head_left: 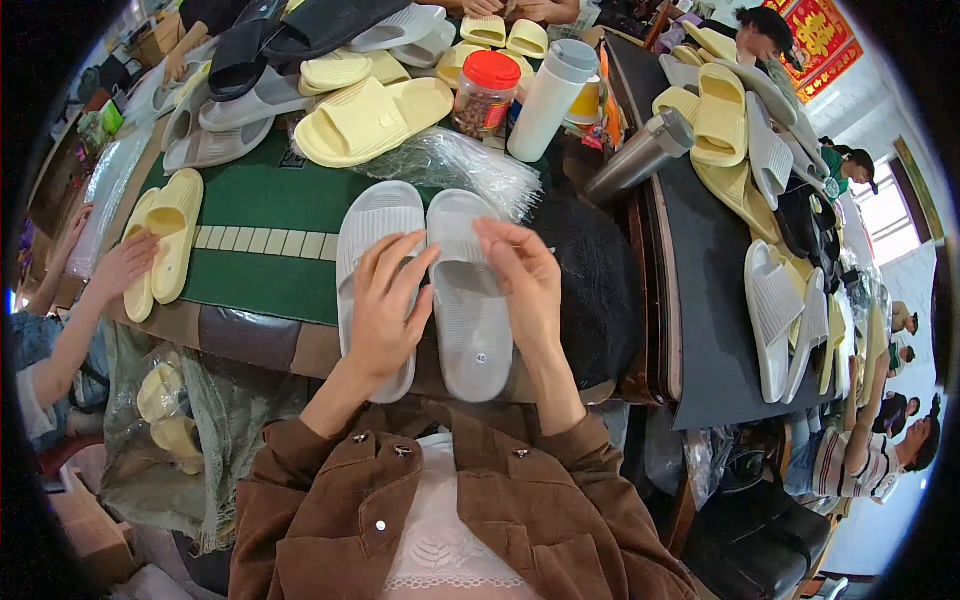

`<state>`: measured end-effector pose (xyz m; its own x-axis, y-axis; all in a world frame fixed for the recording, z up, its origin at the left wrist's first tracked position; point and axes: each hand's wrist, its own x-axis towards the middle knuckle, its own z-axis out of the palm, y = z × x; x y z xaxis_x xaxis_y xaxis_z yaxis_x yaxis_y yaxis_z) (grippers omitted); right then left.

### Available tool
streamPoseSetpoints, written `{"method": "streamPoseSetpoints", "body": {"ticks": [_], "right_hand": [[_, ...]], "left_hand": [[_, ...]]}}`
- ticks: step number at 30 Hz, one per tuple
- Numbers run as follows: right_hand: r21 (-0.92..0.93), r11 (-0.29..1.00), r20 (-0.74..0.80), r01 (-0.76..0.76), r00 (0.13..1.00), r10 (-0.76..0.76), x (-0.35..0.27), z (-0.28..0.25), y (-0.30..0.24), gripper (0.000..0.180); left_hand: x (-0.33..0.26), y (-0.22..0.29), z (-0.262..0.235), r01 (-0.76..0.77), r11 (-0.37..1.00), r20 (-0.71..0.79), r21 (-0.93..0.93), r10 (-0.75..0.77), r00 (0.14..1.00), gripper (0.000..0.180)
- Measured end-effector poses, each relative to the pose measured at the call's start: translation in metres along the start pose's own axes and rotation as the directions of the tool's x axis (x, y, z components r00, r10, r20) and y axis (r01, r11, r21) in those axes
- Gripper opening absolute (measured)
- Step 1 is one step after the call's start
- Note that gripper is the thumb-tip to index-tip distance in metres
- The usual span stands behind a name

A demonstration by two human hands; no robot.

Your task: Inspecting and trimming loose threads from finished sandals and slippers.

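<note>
At the near edge of the counter [262,276], grey slides [474,335] lay paired, long axes fore-aft, left grip [383,303] splayed over the left one, right grip [528,275] at the right strap [455,240], pinch unclear.

A green-topped table [262,285] carries a row of pale tiles [265,242], gray slippers [478,345] at its front edge, yellow slippers [180,222], plastic bags [445,165], a red-lidded jar [485,98] and a white bottle [552,102]. A black-topped table [712,370] bears piled footwear [772,312].

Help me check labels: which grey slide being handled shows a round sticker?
The right grey slide, sticker on its heel; the left grey slide shows none.
</note>
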<state>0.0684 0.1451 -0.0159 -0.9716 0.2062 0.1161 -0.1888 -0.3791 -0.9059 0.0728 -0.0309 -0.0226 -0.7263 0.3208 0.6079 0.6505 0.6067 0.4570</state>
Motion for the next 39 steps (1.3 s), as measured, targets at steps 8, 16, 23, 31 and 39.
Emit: {"method": "streamPoseSetpoints", "body": {"ticks": [8, 16, 23, 31, 39], "right_hand": [[0.049, 0.998, 0.241, -0.032, 0.97, 0.019, -0.04, 0.008, -0.027, 0.021], [0.068, 0.953, 0.0, 0.295, 0.955, -0.296, -0.041, -0.041, -0.06, 0.022], [-0.19, 0.927, -0.125, 0.324, 0.929, -0.35, -0.038, -0.052, -0.078, 0.03], [-0.637, 0.77, 0.186, -0.032, 0.963, 0.194, -0.051, -0.004, -0.049, 0.008], [-0.797, 0.486, 0.363, 0.359, 0.927, -0.089, -0.041, -0.017, 0.003, 0.012]], "left_hand": [[0.0, 0.015, -0.005, 0.039, 0.907, 0.074, -0.42, -0.008, 0.997, 0.028], [-0.003, -0.001, -0.032, -0.079, 0.955, 0.039, -0.285, 0.094, 0.995, 0.014], [-0.019, -0.009, -0.07, -0.127, 0.98, 0.135, -0.155, 0.148, 0.98, 0.016], [-0.051, -0.007, -0.053, -0.142, 0.963, 0.264, -0.229, 0.202, 0.943, 0.019], [-0.04, -0.017, -0.04, 0.041, 0.972, 0.316, -0.229, 0.035, 0.948, 0.023]]}}
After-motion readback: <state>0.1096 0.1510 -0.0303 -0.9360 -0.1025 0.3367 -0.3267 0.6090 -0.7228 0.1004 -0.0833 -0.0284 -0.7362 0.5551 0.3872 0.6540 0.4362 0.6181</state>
